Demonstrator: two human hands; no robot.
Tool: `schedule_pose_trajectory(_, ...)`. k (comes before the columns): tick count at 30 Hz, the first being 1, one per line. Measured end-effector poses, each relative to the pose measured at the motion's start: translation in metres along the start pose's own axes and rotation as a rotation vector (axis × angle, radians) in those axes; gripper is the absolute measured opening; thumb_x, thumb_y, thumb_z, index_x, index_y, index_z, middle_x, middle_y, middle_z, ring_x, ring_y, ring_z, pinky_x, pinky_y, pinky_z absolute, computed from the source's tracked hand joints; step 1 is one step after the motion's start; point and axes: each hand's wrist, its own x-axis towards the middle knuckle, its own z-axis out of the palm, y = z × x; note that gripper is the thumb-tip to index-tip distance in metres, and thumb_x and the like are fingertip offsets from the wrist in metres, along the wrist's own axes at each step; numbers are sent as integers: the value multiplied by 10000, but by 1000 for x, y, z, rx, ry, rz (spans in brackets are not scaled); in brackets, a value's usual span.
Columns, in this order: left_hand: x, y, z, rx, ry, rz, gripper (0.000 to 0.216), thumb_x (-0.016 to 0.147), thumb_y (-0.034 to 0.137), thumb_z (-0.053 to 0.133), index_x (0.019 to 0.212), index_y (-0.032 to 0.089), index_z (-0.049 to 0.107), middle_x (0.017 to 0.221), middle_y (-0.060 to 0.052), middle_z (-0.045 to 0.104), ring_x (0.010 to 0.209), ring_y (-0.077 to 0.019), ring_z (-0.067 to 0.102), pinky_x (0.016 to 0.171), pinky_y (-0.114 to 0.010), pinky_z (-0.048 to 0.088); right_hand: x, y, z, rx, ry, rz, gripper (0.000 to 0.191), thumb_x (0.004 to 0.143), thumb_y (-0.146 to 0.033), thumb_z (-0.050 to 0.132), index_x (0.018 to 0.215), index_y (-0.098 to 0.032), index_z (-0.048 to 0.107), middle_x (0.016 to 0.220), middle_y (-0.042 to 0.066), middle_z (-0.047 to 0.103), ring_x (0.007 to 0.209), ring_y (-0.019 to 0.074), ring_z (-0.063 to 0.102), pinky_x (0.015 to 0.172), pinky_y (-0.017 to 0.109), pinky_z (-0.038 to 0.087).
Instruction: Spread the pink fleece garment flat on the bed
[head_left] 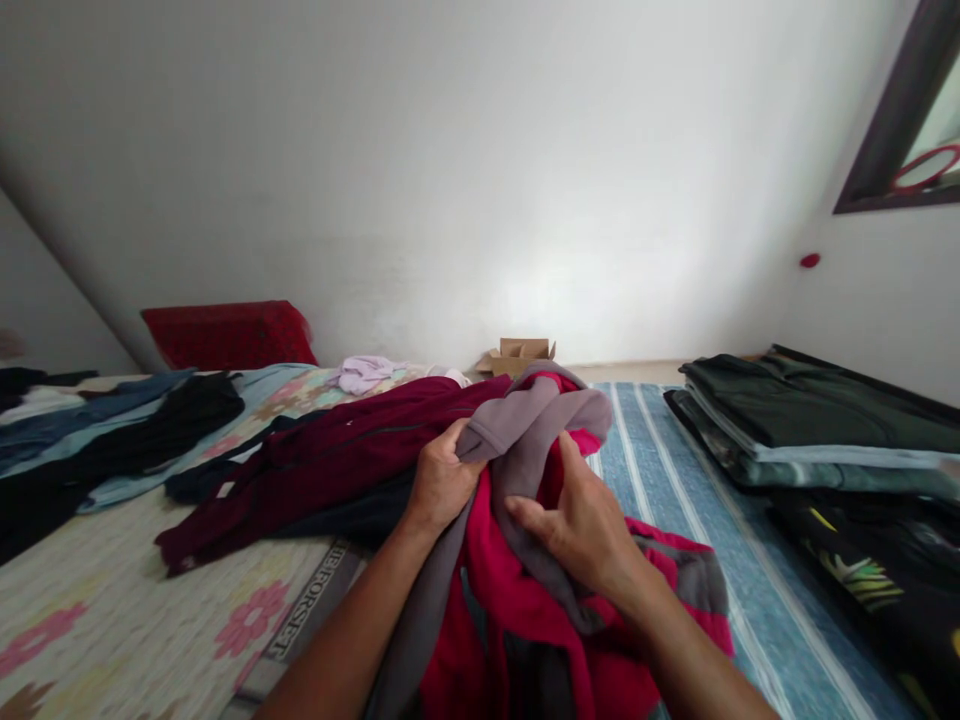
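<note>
A red and grey jacket (487, 520) hangs bunched up in front of me, its grey edge lifted and twisted over at the top. My left hand (442, 480) pinches that grey edge between thumb and fingers. On the other side, my right hand (585, 520) has its thumb and index finger around a grey fold; its remaining fingers are hidden by the cloth and the hand itself. One red and grey end of the jacket (694, 575) lies out to the right, on the striped blue cloth (637, 430).
A maroon garment (337, 440) lies left of the jacket, with dark clothes and jeans (135, 400) farther left on a flowered sheet (187, 590). Folded dark clothes (810, 420) are stacked at right. Against the wall are a cardboard box (525, 352) and a red case-like object (225, 335).
</note>
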Motion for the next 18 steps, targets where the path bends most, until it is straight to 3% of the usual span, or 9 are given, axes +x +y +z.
schedule_pose_trajectory(2,10,-2,4,-9,-7,-2,302,663,300,603,923,154,652,853,-8,702,788,-186,635,721,-246,498,9,7,3,-157,28,17,358,660,-183,552,1017,-208,543,769,11,596,693,202,544,616,292,357)
schedule_pose_trajectory(4,21,-8,7,-25,-11,-16,321,640,279,620,932,153,662,874,-3,705,815,-192,635,739,-250,500,21,19,2,-214,43,13,158,622,-126,467,745,-210,519,603,-24,495,577,156,469,548,271,304)
schedule_pose_trajectory(6,34,-14,7,-53,3,-31,357,624,254,630,964,151,666,892,2,707,831,-196,638,755,-259,504,34,33,-5,-135,35,24,96,587,-129,440,614,-219,462,547,-31,456,549,143,441,521,263,293)
schedule_pose_trajectory(9,57,-23,0,-55,85,-21,368,626,215,631,983,133,665,891,2,708,822,-191,641,765,-266,505,53,49,-27,212,76,122,136,549,-164,453,647,-219,530,588,-21,535,562,149,475,514,258,352)
schedule_pose_trajectory(11,79,-27,-9,7,157,5,344,654,198,621,982,101,659,882,-3,707,829,-180,632,772,-258,495,66,55,-49,432,223,194,210,514,-176,486,704,-211,569,637,-16,572,566,148,485,519,261,392)
schedule_pose_trajectory(13,104,-33,-19,82,225,12,352,703,201,595,1022,55,630,899,-14,703,841,-168,617,763,-247,483,80,61,-73,477,399,207,246,495,-180,499,730,-199,570,642,-24,560,554,132,476,518,255,403)
schedule_pose_trajectory(15,130,-41,-25,129,286,4,392,754,220,555,1088,17,576,971,-35,687,882,-169,598,769,-242,468,94,69,-98,454,601,155,243,483,-169,505,718,-187,567,605,-32,533,520,119,455,491,245,386)
schedule_pose_trajectory(18,163,-62,-23,187,301,22,427,820,252,478,1146,-25,493,1130,-112,623,1014,-208,548,836,-271,430,116,87,-132,287,786,31,187,523,-161,504,699,-185,564,582,-24,511,498,113,420,468,250,353)
